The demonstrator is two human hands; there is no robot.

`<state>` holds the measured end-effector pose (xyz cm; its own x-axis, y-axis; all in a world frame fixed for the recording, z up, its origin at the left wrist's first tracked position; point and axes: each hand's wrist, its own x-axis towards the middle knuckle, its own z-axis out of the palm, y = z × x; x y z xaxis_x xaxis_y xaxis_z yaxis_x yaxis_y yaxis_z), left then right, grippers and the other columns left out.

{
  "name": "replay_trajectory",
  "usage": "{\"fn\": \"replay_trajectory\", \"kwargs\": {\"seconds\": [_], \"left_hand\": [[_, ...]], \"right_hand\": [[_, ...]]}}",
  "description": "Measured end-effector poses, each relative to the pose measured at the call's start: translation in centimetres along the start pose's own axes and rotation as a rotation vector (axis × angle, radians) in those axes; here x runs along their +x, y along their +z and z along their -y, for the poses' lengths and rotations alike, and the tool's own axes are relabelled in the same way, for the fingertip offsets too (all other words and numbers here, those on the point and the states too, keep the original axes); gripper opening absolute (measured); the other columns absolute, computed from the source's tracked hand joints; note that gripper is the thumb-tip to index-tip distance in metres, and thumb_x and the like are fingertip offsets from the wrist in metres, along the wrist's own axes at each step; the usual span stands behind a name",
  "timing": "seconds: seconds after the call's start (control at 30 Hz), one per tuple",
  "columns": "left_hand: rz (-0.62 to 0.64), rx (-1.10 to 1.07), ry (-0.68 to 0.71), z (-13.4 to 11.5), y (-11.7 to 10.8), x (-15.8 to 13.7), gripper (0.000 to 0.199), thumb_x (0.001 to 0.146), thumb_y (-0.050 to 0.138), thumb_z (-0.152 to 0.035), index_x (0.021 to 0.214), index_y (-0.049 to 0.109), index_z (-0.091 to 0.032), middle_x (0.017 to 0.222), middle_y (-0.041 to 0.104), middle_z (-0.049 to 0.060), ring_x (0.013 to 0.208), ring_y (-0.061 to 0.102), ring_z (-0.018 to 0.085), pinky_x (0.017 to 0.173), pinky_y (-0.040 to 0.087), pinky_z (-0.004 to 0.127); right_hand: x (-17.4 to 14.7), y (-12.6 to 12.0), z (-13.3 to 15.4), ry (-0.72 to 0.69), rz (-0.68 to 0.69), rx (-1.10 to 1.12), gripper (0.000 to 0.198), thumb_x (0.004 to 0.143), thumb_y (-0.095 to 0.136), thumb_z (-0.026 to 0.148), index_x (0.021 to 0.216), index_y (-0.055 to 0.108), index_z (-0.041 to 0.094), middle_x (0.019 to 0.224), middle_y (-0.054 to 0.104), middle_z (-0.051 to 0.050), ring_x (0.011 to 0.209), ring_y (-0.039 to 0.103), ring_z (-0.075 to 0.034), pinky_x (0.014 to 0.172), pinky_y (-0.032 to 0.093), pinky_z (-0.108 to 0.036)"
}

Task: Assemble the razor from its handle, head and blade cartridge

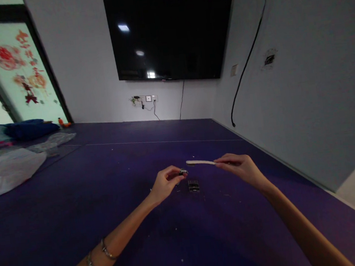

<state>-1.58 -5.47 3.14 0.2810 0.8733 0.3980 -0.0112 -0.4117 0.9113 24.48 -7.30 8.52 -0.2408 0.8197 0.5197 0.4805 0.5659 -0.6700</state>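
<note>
My left hand (pixel 165 183) pinches a small dark and silvery metal piece (pixel 183 172) between thumb and fingers; its exact kind is too small to make out. In my right hand (pixel 242 169) is the end of a slim white toothbrush (pixel 200 162). Its head points left, with dark bristles facing down, just above and to the right of the metal piece; a slight gap seems to lie between them. Below both hands, a small dark boxy object (pixel 194 185) rests on the purple surface (pixel 164 245).
Tiny specks lie scattered around the dark object. Clear plastic sheeting (pixel 11 169) and blue fabric (pixel 32 129) lie at the left. A black television (pixel 169 35) hangs on the far wall, and a black cable (pixel 247 59) dangles down the right wall.
</note>
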Motion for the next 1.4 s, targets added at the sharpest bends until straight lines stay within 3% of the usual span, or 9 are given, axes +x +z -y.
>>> {"fn": "replay_trajectory", "kwargs": {"seconds": [0.2,0.4,0.63,0.8,0.97,1.13,1.4], "left_hand": [[0.01,0.093,0.039,-0.5,0.0,-0.2,0.008,0.071,0.064,-0.021,0.077,0.063,-0.016,0.08,0.067,0.003,0.077,0.061,0.016,0.074,0.047,0.028],[0.041,0.149,0.057,-0.7,-0.3,-0.5,0.008,0.07,0.065,-0.022,0.073,0.061,-0.016,0.076,0.065,0.002,0.073,0.06,0.015,0.07,0.046,0.027],[0.082,0.133,0.025,-1.0,-0.3,-0.8,0.007,0.07,0.066,-0.021,0.074,0.062,-0.016,0.073,0.066,0.002,0.07,0.06,0.014,0.069,0.046,0.027],[0.07,0.089,-0.017,-0.9,-0.2,-0.8,0.008,0.07,0.065,-0.022,0.073,0.061,-0.016,0.081,0.068,0.005,0.076,0.062,0.017,0.072,0.047,0.029],[0.093,0.071,-0.018,-1.0,0.1,-0.9,0.008,0.07,0.065,-0.022,0.075,0.062,-0.016,0.078,0.068,0.005,0.077,0.063,0.017,0.072,0.048,0.03],[0.077,0.028,-0.048,-1.0,0.1,-1.0,0.01,0.069,0.065,-0.021,0.076,0.06,-0.015,0.084,0.069,0.007,0.08,0.064,0.018,0.073,0.048,0.03],[0.094,0.074,-0.032,-1.3,0.3,-1.2,0.009,0.07,0.065,-0.021,0.074,0.06,-0.014,0.078,0.068,0.005,0.073,0.062,0.015,0.069,0.047,0.026]], "right_hand": [[-0.2,0.9,1.6,-0.033,0.012,-0.02,0.025,0.074,0.062,0.042,0.084,0.072,0.022,0.082,0.067,-0.007,0.078,0.061,-0.018,0.066,0.049,-0.03],[-0.2,0.9,1.4,-0.06,0.003,-0.092,0.024,0.074,0.062,0.042,0.085,0.072,0.024,0.081,0.066,-0.006,0.075,0.06,-0.018,0.067,0.048,-0.031],[-0.3,1.2,2.1,-0.075,0.041,-0.08,0.022,0.074,0.062,0.041,0.083,0.072,0.024,0.081,0.066,-0.005,0.074,0.06,-0.017,0.064,0.048,-0.029],[-0.3,1.1,1.8,-0.068,-0.005,-0.078,0.024,0.074,0.061,0.042,0.083,0.072,0.023,0.081,0.066,-0.006,0.076,0.061,-0.018,0.066,0.049,-0.031],[-0.2,1.3,1.4,-0.062,0.061,-0.054,0.022,0.073,0.063,0.041,0.082,0.072,0.023,0.082,0.066,-0.006,0.077,0.061,-0.017,0.067,0.049,-0.03],[-0.1,1.1,0.8,-0.007,0.0,-0.058,0.022,0.073,0.062,0.04,0.081,0.072,0.022,0.083,0.066,-0.006,0.079,0.061,-0.018,0.071,0.048,-0.031],[-0.1,1.3,1.9,-0.018,0.104,-0.006,0.022,0.074,0.062,0.041,0.08,0.072,0.022,0.083,0.066,-0.006,0.079,0.061,-0.018,0.071,0.049,-0.03]]}}
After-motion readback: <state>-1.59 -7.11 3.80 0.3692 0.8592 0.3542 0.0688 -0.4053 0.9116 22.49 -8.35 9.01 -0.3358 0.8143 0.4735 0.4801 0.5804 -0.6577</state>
